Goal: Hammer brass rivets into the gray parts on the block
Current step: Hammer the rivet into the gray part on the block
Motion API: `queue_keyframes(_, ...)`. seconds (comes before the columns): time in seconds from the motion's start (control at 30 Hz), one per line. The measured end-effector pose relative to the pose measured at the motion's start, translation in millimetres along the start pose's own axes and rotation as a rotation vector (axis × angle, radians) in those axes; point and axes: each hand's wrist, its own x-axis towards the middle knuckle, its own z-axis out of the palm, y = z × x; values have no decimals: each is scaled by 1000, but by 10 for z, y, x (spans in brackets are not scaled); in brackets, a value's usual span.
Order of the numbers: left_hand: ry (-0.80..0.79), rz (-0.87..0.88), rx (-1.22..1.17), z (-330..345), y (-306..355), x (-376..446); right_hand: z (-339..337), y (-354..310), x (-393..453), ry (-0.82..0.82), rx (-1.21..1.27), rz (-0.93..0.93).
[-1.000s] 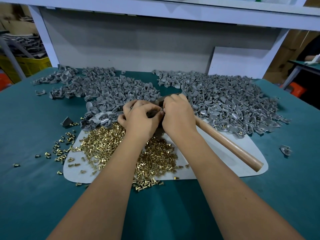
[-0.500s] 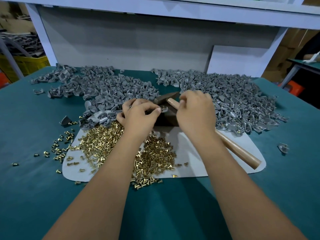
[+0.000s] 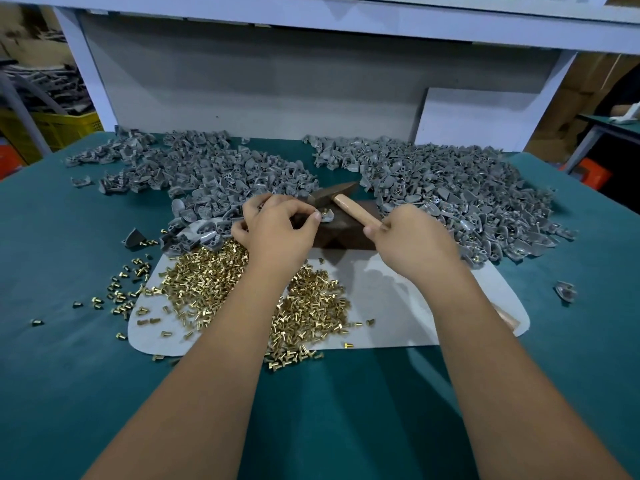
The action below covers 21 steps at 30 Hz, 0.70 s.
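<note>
Since half a second ago, the hammer point(image 3: 341, 199) is raised by the gripping right hand point(image 3: 410, 237); a gray part point(image 3: 325, 215) is pinched on the block point(image 3: 343, 233) by the left hand point(image 3: 277, 230).

Soft, even overhead light leaves the scene moderately bright with a cool blue cast. Faint shadows fall on the white rounded mat point(image 3: 398, 299) toward 6 o'clock. Wide-angle distortion bends the white shelf beam point(image 3: 346, 19) at 12 o'clock; the corners look soft.

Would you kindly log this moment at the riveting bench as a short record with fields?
left hand: pinches gray part on dark block
right hand: grips hammer by its wooden handle
hammer head: over the part; contact unclear
brass rivets: heaped on white mat
gray parts piles: behind block, both sides
</note>
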Motion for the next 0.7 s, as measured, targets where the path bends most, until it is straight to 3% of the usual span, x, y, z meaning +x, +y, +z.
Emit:
queue_keyframes(0.17, 85, 76, 107, 38, -26, 4, -101, 40, -110, 271, 4, 35)
queue_keyframes(0.37, 215, 160, 138, 29, -12, -39, -291, 46, -352, 495, -124, -166)
queue_keyframes(0.53, 224, 141, 151, 25, 20, -53, -114, -67, -594, 535, -238, -229)
queue_keyframes(0.7, 230, 134, 153, 44, 8, -61, 17, -115, -675, 604, -173, -280)
